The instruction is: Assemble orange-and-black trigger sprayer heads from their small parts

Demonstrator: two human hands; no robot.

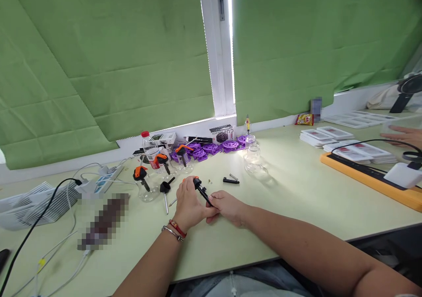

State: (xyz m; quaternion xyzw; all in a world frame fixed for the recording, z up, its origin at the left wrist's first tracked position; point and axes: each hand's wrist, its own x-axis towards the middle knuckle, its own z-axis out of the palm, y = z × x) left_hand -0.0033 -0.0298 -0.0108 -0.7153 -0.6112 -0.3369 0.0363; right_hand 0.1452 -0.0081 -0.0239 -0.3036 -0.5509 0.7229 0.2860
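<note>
A black part with a slim black bar (204,195) and a bit of orange at its top lies between my two hands; it resembles the black-and-orange heads on the glass bottles. My left hand (189,207) is closed around its upper end. At the lower end, my right hand (227,205) pinches the bar, and the fingers of both hands nearly meet. Just beyond them are a small black piece (231,181) and a metal spring (233,176). Left of my hands stands a black cone-shaped piece (165,187) with a pale tube, near a thin metal rod (172,203).
Glass bottles with black-and-orange heads (141,178) stand at left, near a red-capped bottle (150,150). Purple plastic parts (201,151) line the back. Clear glass jars (253,154), white card stacks (361,151) and an orange-edged power strip (369,180) are rightward. Another person's hand (402,133) shows far right.
</note>
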